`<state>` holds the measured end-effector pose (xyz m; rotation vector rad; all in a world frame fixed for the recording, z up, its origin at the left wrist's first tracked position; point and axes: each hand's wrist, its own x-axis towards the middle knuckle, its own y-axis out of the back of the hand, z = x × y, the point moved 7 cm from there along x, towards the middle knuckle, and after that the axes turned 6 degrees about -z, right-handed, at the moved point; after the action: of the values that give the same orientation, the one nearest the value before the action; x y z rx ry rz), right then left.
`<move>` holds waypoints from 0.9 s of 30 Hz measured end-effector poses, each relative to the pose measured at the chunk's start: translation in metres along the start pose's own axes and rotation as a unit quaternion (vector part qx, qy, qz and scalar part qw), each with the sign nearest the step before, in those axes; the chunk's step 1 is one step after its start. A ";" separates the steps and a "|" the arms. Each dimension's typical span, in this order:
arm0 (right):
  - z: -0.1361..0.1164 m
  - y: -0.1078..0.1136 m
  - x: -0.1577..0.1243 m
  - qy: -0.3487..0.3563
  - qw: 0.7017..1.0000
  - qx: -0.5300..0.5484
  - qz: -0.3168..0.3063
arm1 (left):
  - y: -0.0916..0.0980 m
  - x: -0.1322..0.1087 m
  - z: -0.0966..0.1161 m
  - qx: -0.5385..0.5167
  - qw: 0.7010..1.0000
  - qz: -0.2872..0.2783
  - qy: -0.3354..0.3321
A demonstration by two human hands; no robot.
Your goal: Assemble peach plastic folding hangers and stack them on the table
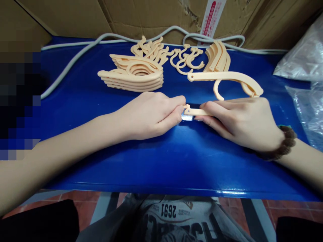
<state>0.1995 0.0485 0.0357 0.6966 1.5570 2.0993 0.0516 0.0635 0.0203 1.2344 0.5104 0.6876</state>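
Note:
My left hand pinches a small cream plastic piece, mostly hidden by the fingers; only its knobbed end shows. My right hand grips a cream plastic hanger arm between thumb and fingers. The arm's holed end meets the knobbed end between both hands, just above the blue table. Whether they are joined I cannot tell. Behind my right hand lies another hanger arm, with a curved hook part showing below it.
Stacked hanger arms lie behind my left hand, near a heap of curved pieces. Several loose hooks and more arms lie farther right. A white cable runs along cardboard. Clear plastic bags sit right.

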 end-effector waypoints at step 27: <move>0.007 -0.006 0.004 0.006 0.990 0.136 -0.043 | 0.007 0.001 0.026 0.285 0.958 -0.022 -0.003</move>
<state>0.2004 0.0577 0.0326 0.6937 1.8686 1.8515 0.0689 0.0474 0.0342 1.7559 0.7623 0.5108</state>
